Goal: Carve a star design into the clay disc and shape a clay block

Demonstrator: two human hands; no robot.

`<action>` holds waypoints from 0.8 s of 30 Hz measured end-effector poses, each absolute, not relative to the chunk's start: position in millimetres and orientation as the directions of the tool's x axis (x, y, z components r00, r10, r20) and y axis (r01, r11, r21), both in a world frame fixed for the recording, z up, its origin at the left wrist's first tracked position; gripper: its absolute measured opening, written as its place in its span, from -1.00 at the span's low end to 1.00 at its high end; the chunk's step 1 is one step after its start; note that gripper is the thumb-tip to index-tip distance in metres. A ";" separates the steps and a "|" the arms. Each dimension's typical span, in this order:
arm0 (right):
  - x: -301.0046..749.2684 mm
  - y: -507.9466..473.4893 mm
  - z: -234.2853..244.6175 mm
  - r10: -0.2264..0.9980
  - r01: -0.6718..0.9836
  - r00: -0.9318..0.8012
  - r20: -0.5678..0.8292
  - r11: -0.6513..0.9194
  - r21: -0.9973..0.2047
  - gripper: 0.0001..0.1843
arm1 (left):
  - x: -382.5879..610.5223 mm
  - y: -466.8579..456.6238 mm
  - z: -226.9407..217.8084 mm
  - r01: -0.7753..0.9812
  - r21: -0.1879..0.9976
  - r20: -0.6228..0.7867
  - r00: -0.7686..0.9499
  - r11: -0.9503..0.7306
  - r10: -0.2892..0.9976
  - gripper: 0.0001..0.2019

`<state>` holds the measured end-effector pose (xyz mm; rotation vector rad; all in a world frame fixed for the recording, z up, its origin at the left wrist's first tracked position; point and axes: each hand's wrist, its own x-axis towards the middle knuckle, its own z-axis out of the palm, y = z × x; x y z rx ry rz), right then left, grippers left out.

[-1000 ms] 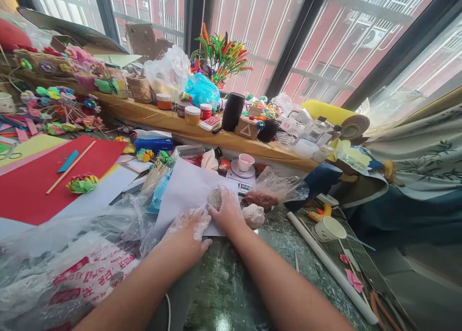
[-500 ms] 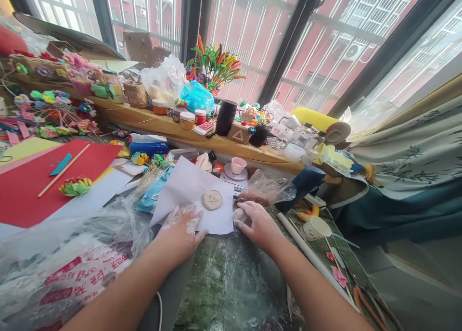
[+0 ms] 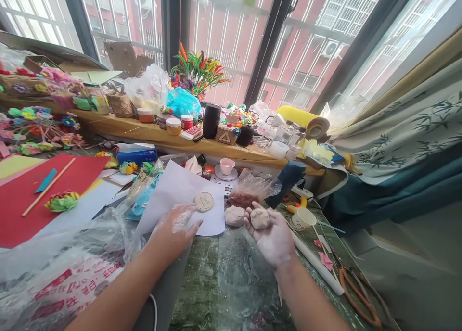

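Observation:
My left hand [image 3: 177, 225], dusted with white, lies on a sheet of white paper [image 3: 159, 203], fingers stretched out and apart. By its fingertips is a round flat clay disc [image 3: 204, 201] with a star scratched into it. My right hand [image 3: 274, 237] is turned palm up, its fingers curled around a lump of pale clay [image 3: 260, 218]. A second clay lump [image 3: 234, 216] sits on the table just left of those fingers. Behind it lies a clear plastic bag [image 3: 249, 189] with something reddish-brown inside.
A small pink cup [image 3: 227, 166] on a saucer stands behind the paper. White tube [image 3: 319, 266], paper cup [image 3: 303, 219] and orange-handled scissors [image 3: 357, 292] lie right. Left are a crumpled plastic bag [image 3: 72, 268] and red paper [image 3: 46, 186]. A cluttered shelf [image 3: 137, 129] runs along the window.
My right hand has taken up a clay lump and turned palm upward. My left hand stays on the paper near the disc. The camera view has swung slightly right.

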<state>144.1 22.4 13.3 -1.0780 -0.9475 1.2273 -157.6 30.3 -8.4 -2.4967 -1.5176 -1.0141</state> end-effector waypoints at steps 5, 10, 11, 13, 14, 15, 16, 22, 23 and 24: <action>157.6 -10.9 16.2 0.900 -0.787 0.020 -0.435 -0.255 -0.562 -0.59 | -150.1 27.2 14.9 0.707 0.354 0.633 0.300 -0.612 0.714 -0.78; 161.1 -19.1 8.0 0.878 -0.763 0.189 -0.441 -0.152 -0.629 -0.40 | -153.0 33.9 16.6 0.670 0.331 0.660 0.339 -0.664 0.671 -0.76; 162.7 -20.7 6.7 0.869 -0.755 0.216 -0.445 -0.141 -0.641 -0.37 | -154.8 35.6 16.5 0.669 0.328 0.665 0.338 -0.667 0.666 -0.75; 165.3 -25.8 6.1 0.858 -0.738 0.241 -0.453 -0.140 -0.660 -0.32 | -159.2 38.3 17.3 0.665 0.336 0.676 0.323 -0.667 0.662 -0.74; 165.5 -29.0 7.1 0.858 -0.732 0.236 -0.457 -0.152 -0.664 -0.31 | -161.0 38.6 18.6 0.664 0.346 0.682 0.307 -0.663 0.664 -0.74; 164.6 -32.6 8.9 0.859 -0.727 0.222 -0.462 -0.170 -0.666 -0.29 | -161.9 38.0 20.4 0.664 0.354 0.692 0.288 -0.659 0.662 -0.75; 162.1 -36.4 11.3 0.861 -0.723 0.205 -0.466 -0.188 -0.665 -0.29 | -161.0 35.8 22.8 0.662 0.361 0.705 0.268 -0.657 0.657 -0.76; 117.7 -71.2 29.2 0.925 -0.795 -0.061 -0.375 -0.272 -0.542 -0.38 | -97.5 -14.5 35.6 0.472 0.354 0.694 0.446 -0.807 0.565 -0.78; 110.4 -79.9 32.1 0.931 -0.805 -0.149 -0.332 -0.309 -0.506 -0.36 | -80.5 -25.1 35.4 0.437 0.347 0.658 0.516 -0.830 0.548 -0.64; 104.9 -88.8 35.2 0.933 -0.806 -0.219 -0.286 -0.338 -0.487 -0.34 | -64.5 -34.2 34.8 0.414 0.344 0.632 0.562 -0.843 0.533 -0.51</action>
